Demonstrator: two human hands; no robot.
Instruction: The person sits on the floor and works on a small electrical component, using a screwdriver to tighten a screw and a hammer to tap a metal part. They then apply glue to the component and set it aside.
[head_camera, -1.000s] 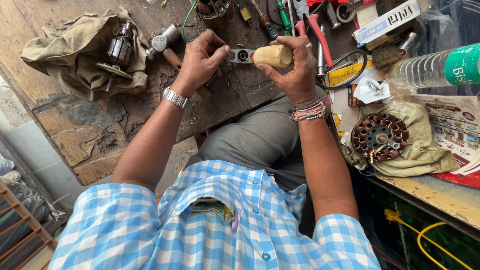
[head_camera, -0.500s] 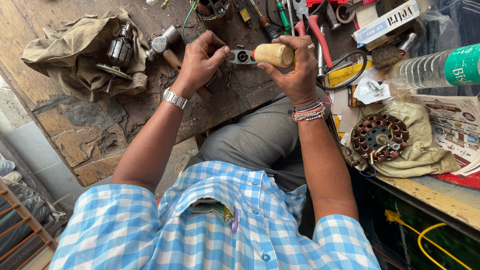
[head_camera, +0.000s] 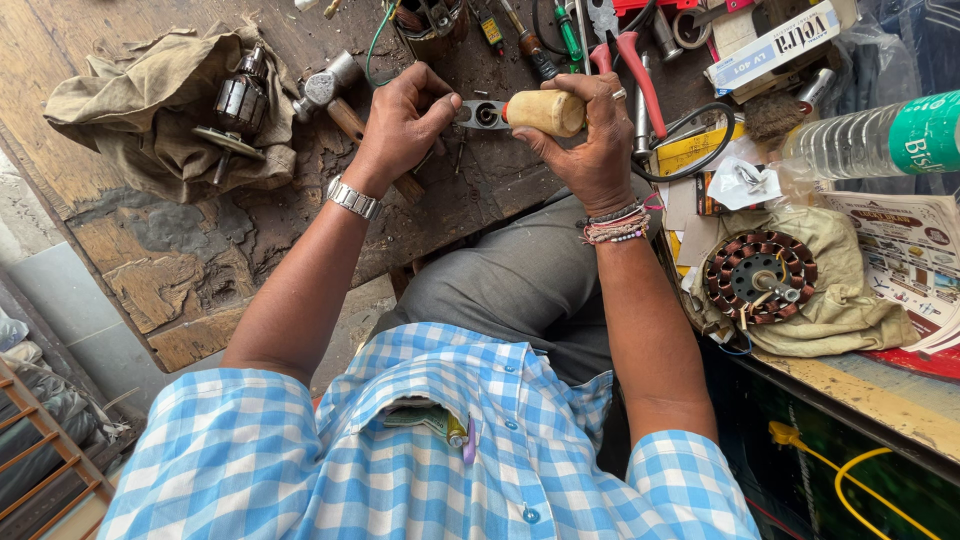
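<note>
both hands are up over the worn wooden table (head_camera: 150, 270), working one tool between them. the right hand (head_camera: 590, 135) is clenched round the pale wooden handle (head_camera: 545, 112) of a small metal hand tool (head_camera: 480, 114), fingers wrapped right over it. the left hand (head_camera: 400, 125) pinches the grey metal end of that same tool, thumb and fingertips closed on it, a silver wristwatch (head_camera: 350, 197) on that wrist and beaded bracelets (head_camera: 615, 225) on the other. the tool hangs just above the table top, level, out in front of the grey trousers.

now the holders: at the far edge stands a dark round tin (head_camera: 430, 25) with tools stuck upright in it (what exactly they are, too cramped to tell). to the left a crumpled khaki cloth (head_camera: 120, 100) cradles a dark motor armature with a shaft (head_camera: 238, 105), lying tilted in its folds. just beside it a steel-headed hammer with a wooden handle (head_camera: 335, 95) lies on the table. on the right a second beige cloth (head_camera: 850, 300) holds a round copper-wound stator (head_camera: 760, 275). above that lies a clear plastic bottle with a green label (head_camera: 870, 140), on its side. red-handled pliers (head_camera: 630, 60) lie near the right hand. the blue checked shirt pocket (head_camera: 430, 420) carries folded paper and a pen.
</note>
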